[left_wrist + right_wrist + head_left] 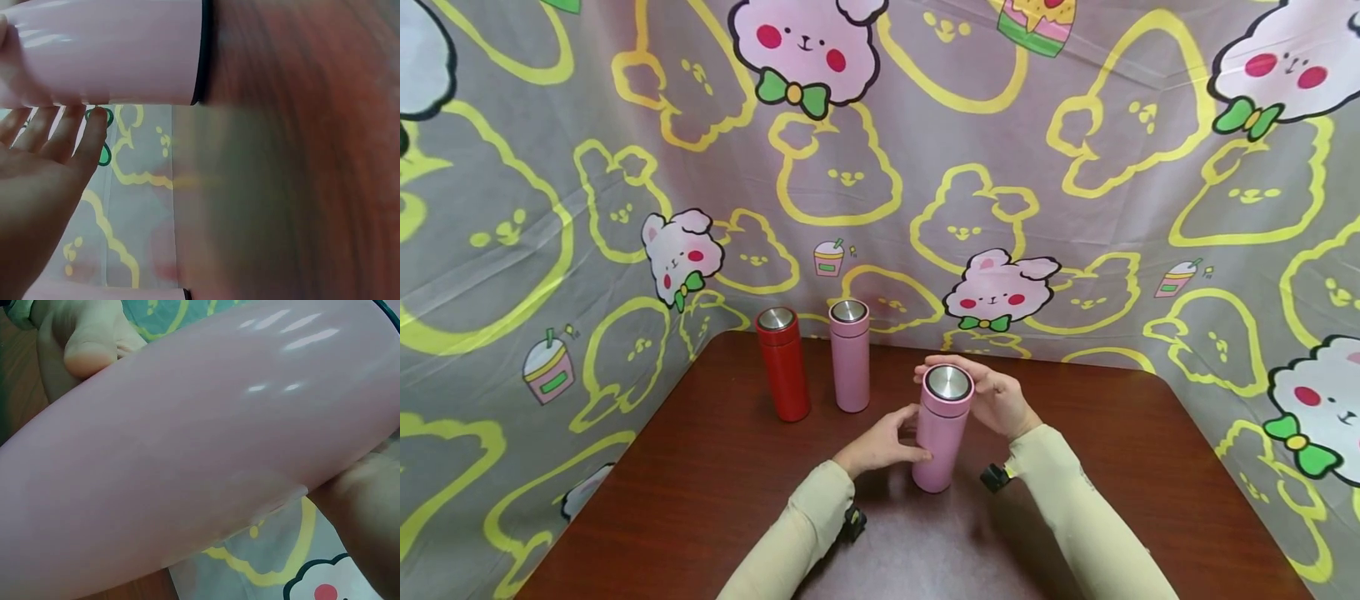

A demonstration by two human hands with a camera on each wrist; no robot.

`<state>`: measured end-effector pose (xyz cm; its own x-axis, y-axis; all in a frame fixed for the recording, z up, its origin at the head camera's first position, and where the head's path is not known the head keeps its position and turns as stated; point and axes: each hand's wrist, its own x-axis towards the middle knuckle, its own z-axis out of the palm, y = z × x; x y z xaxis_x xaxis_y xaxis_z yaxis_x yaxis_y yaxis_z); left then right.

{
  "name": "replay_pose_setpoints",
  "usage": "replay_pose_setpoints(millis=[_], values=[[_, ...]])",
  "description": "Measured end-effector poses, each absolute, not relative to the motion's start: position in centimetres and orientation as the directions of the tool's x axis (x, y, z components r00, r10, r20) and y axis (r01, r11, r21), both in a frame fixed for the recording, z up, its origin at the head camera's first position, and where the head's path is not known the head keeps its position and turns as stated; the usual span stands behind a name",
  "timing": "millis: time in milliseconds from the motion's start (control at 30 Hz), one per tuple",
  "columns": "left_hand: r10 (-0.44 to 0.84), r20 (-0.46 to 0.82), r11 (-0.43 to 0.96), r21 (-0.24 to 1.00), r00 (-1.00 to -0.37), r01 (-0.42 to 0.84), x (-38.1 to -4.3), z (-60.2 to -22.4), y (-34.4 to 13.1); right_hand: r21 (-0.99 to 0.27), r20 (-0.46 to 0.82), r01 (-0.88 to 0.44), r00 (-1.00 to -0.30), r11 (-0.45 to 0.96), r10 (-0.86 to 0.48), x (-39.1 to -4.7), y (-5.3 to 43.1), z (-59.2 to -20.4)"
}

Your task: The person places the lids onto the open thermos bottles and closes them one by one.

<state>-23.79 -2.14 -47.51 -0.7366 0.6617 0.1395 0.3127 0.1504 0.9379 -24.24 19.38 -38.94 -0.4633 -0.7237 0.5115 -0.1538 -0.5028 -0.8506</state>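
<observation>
A pink vacuum flask [942, 437] with a steel-topped lid [949, 382] stands between the two hands, tilted slightly. My left hand [877, 442] grips its side, thumb across the front and fingers round behind. In the left wrist view the fingertips of the left hand [47, 181] meet the flask's wall, above its black base ring [202, 53]. My right hand [1000, 402] is behind the flask near the lid, its fingers stretched out past it and partly hidden. Glossy pink body [200, 444] fills most of the right wrist view.
A red flask [786, 371] and a second pink flask [851, 367] stand upright side by side toward the back left of the dark wooden table [685, 500]. A patterned cloth [887, 192] hangs around the table's back and sides.
</observation>
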Motion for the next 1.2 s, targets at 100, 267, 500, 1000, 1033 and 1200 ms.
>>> replay_pose_setpoints(millis=[100,267,500,1000,1033,1200], values=[[0.687,0.129,0.140,0.942,-0.715,0.305,-23.9,-47.4,-2.0,-0.854,0.503,-0.144,-0.470,-0.500,-0.725,-24.3,19.3,-38.9],[0.707,0.119,0.118,0.952,-0.698,0.282,-23.9,-47.4,-1.8,-0.854,0.505,-0.155,-0.473,-0.496,-0.722,-24.3,19.3,-39.0],[0.707,0.114,0.107,0.958,-0.698,0.265,-23.8,-47.6,-1.7,-0.855,0.509,-0.208,-0.512,-0.475,-0.692,-23.9,19.5,-39.3],[0.693,0.116,0.118,0.955,-0.712,0.271,-23.8,-47.7,-1.7,-0.833,0.549,-0.335,-0.593,-0.440,-0.589,-23.0,20.0,-39.9],[0.690,0.111,0.125,0.955,-0.716,0.268,-23.7,-47.6,-1.7,-0.837,0.545,-0.349,-0.603,-0.423,-0.583,-22.9,20.0,-39.9],[0.675,0.083,0.149,0.958,-0.733,0.246,-23.5,-47.5,-1.6,-0.861,0.509,-0.387,-0.663,-0.330,-0.549,-22.3,20.3,-39.9]])
